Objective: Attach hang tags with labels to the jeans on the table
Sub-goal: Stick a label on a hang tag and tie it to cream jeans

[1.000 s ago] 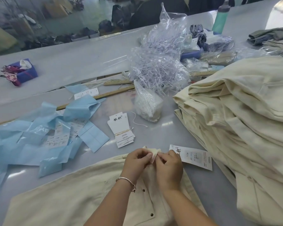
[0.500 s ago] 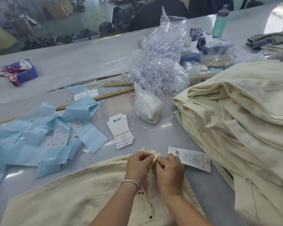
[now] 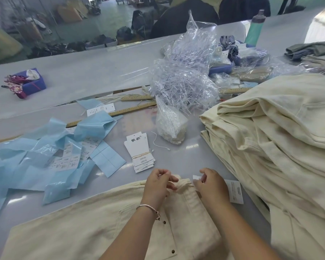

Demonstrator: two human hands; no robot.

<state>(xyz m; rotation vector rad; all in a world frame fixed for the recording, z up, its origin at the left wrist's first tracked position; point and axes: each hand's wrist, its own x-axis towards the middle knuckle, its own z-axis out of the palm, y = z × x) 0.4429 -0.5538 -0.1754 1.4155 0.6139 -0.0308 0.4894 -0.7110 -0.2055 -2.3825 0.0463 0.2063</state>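
A cream pair of jeans (image 3: pixel 79 228) lies flat in front of me, its waistband toward the table's middle. My left hand (image 3: pixel 159 185) hovers over the waistband with fingers curled, pinching what looks like a thin string. My right hand (image 3: pixel 211 186) holds a white hang tag (image 3: pixel 235 192) by its near end, just right of the waistband. A bundle of white hang tags (image 3: pixel 141 154) tied with a rubber band lies just beyond my hands. A loose white string (image 3: pixel 159 142) lies beside it.
A tall stack of folded cream jeans (image 3: pixel 281 137) fills the right side. Crumpled clear bags of plastic fasteners (image 3: pixel 184 81) sit in the middle, with wooden rulers (image 3: pixel 133 110) behind. Blue backing sheets and label stickers (image 3: pixel 45 151) cover the left. A green bottle (image 3: pixel 255 29) stands far back.
My hands were pressed together at the waistband corner; now they have drawn apart, the right hand moving right with the tag.
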